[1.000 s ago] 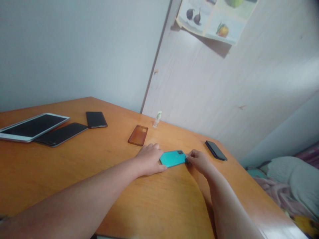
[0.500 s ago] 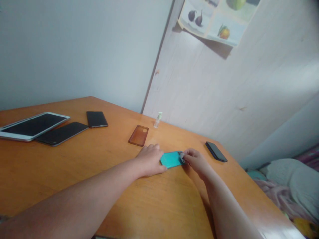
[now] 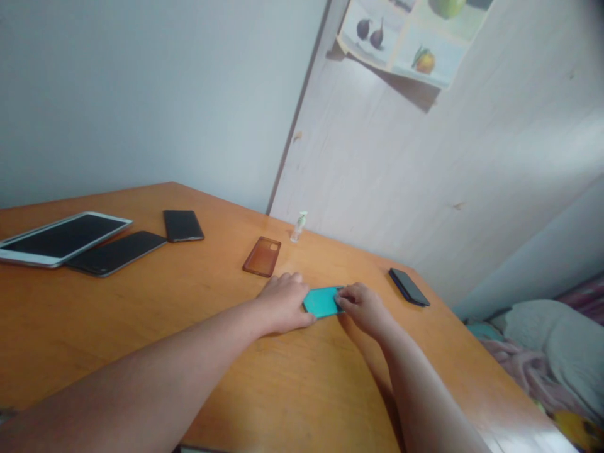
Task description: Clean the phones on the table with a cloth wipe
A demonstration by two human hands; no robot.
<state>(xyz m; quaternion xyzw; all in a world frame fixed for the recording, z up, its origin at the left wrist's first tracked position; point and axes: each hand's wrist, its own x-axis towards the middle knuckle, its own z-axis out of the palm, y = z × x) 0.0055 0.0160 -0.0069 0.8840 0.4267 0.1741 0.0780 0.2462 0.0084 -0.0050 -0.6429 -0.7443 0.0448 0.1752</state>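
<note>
A flat teal phone lies on the wooden table in front of me, its dark camera corner mostly covered by my fingers. Its left end is gripped by my left hand, thumb at the near edge and fingers over the far one. My right hand is closed in a pinch over the phone's right end, fingertips pressed to its back. A small grey-white wad peeks out at those fingertips; its material is too small to tell.
Beyond my left hand lie an amber phone case and a small clear bottle. At left are a white tablet, a dark phone and a black flat device. A dark wallet-like case sits near the right edge.
My right hand has slid left along the phone's back, from the camera end toward the middle. The wad is now mostly hidden by the fingers. My left hand keeps its place.
</note>
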